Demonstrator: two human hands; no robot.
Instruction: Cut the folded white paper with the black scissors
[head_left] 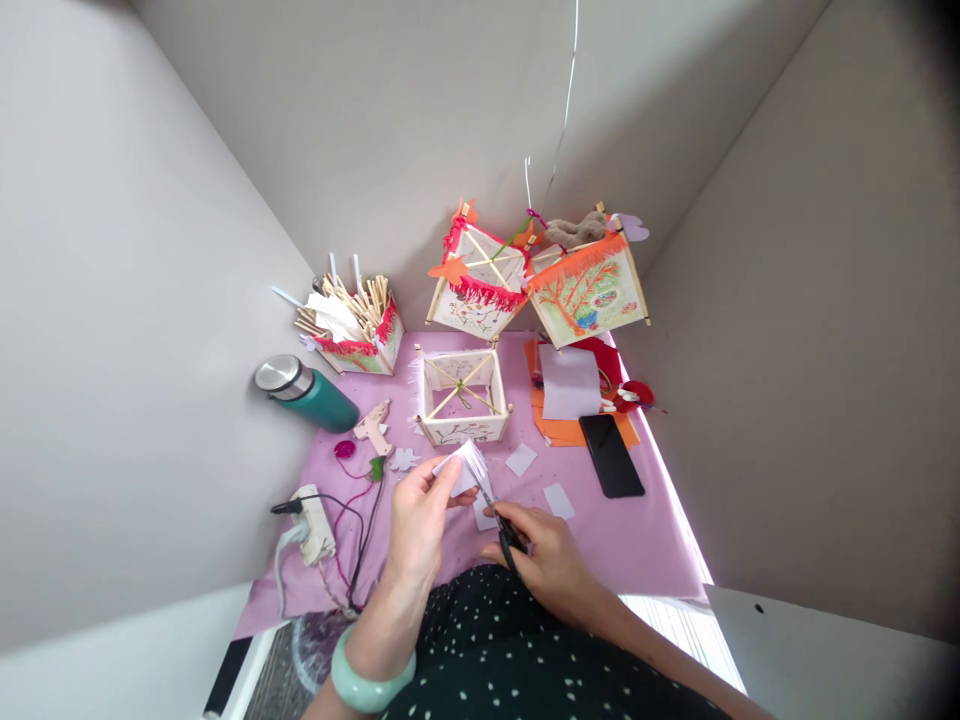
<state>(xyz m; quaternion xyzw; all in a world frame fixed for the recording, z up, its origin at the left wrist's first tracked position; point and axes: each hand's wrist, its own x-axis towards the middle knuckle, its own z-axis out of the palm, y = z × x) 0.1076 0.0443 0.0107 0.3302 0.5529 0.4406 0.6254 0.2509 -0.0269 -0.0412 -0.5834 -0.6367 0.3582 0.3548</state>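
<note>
Pinched between the thumb and fingers of my left hand [421,512] is a small folded stack of pale lilac paper [466,466], its edge cut into thin strips. My right hand [546,558] is closed around the black handles of a pair of scissors [511,545]. The blades reach up to the paper's right edge. Loose lilac paper pieces [558,501] lie on the purple cloth [622,550] around my hands. Just beyond them stands a square lantern frame [465,425] with drawn-on sides and crossed sticks on top.
Two decorated lanterns [592,290] are at the back. At left are a box of sticks [360,345], a teal bottle [322,398], a glue gun [373,428] and a power strip [318,525] with trailing cords. A phone [611,456] and coloured paper [570,385] lie at right.
</note>
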